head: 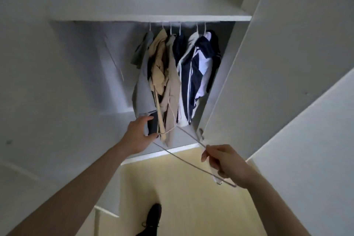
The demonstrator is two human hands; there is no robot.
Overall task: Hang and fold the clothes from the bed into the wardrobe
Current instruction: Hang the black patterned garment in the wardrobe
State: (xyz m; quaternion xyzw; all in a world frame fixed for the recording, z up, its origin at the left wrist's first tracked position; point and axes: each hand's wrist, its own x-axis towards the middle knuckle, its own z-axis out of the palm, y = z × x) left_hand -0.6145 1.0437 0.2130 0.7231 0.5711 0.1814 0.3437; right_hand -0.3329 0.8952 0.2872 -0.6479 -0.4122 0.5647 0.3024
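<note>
The right hand (pixel 222 161) pinches a thin white wire hanger (pixel 183 159). The left hand (pixel 137 133) grips hanging grey cloth (pixel 142 90). The hanger's hook may snag the beige garment (pixel 170 90).

Hanging clothes (pixel 172 74) crowd rail's right half; left of wardrobe (pixel 86 67) open; door (pixel 268 63) flanks right.

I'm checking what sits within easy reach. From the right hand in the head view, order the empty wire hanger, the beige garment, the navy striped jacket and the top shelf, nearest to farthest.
1. Empty wire hanger: pinched in the right hand.
2. Beige garment: up and left, its hem hangs lowest.
3. Navy striped jacket: hanging right of the beige garment.
4. Top shelf: above the rail.
</note>
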